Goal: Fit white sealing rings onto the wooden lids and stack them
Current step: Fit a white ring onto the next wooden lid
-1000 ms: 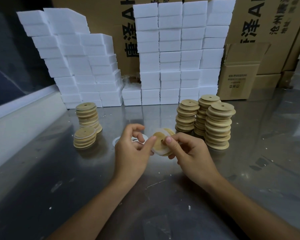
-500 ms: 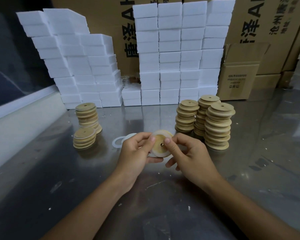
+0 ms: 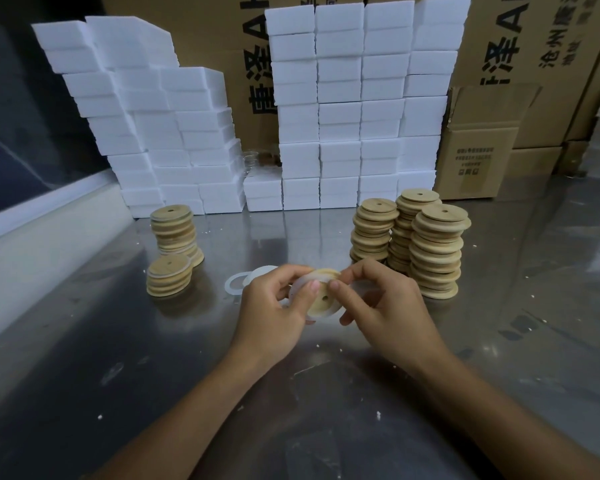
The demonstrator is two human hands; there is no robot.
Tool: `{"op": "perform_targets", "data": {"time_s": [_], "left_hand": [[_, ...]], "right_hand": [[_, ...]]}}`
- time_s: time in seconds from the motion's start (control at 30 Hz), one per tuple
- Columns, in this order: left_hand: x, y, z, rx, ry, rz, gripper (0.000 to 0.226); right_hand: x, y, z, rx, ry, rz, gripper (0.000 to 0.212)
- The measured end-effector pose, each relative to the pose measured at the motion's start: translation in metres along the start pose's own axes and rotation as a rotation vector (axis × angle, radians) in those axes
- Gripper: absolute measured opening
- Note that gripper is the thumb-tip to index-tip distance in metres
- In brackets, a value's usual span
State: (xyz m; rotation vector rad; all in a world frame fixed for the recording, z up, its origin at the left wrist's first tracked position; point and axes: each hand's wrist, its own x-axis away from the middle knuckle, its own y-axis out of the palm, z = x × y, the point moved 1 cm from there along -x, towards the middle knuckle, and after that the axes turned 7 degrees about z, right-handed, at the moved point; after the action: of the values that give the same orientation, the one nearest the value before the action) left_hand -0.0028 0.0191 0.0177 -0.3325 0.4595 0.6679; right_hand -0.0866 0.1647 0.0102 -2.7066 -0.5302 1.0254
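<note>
A wooden lid (image 3: 323, 299) is being held up on edge above the metal table (image 3: 118, 358), just in front of the viewer, its face with the small centre hole turned toward the camera. It is being gripped from the left by the left hand (image 3: 274, 313), whose fingers are curled round its rim with the thumb pressed on the face, and from the right by the right hand (image 3: 385, 313), whose thumb and forefinger are being pinched on the upper edge. A white sealing ring (image 3: 300, 289) is being worked round the lid's rim; whether it is fully seated cannot be told.

Just behind the left hand, loose white rings (image 3: 236, 284) are lying flat on the table, partly overlapping. Further left, two stacks of ringed lids (image 3: 170, 278) are standing, a low one in front and a taller one behind it, close together. To the right, beyond the right hand, three taller stacks of bare lids (image 3: 437, 251) are standing side by side.

Further back, white foam blocks (image 3: 340, 109) are being kept in piled columns along the table's rear, and behind them cardboard boxes (image 3: 478, 147) with printed lettering are being stored
</note>
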Motion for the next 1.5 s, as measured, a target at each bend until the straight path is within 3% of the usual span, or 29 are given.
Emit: {"op": "perform_targets", "data": {"time_s": [0.3, 0.6, 0.87, 1.5], "left_hand": [[-0.004, -0.001, -0.003, -0.017, -0.03, 0.005, 0.014], [-0.009, -0.01, 0.001, 0.053, -0.06, -0.031, 0.032], [-0.01, -0.01, 0.0, 0.077, -0.065, -0.01, 0.011], [-0.011, -0.012, 0.002, 0.043, -0.044, 0.001, 0.018]], "right_hand": [[-0.006, -0.005, 0.004, -0.016, 0.054, -0.005, 0.009], [-0.007, -0.006, 0.0, -0.135, 0.158, -0.077, 0.005], [-0.007, -0.005, -0.001, -0.164, 0.185, -0.109, 0.008], [-0.007, -0.008, -0.003, -0.219, 0.222, -0.157, 0.006]]}}
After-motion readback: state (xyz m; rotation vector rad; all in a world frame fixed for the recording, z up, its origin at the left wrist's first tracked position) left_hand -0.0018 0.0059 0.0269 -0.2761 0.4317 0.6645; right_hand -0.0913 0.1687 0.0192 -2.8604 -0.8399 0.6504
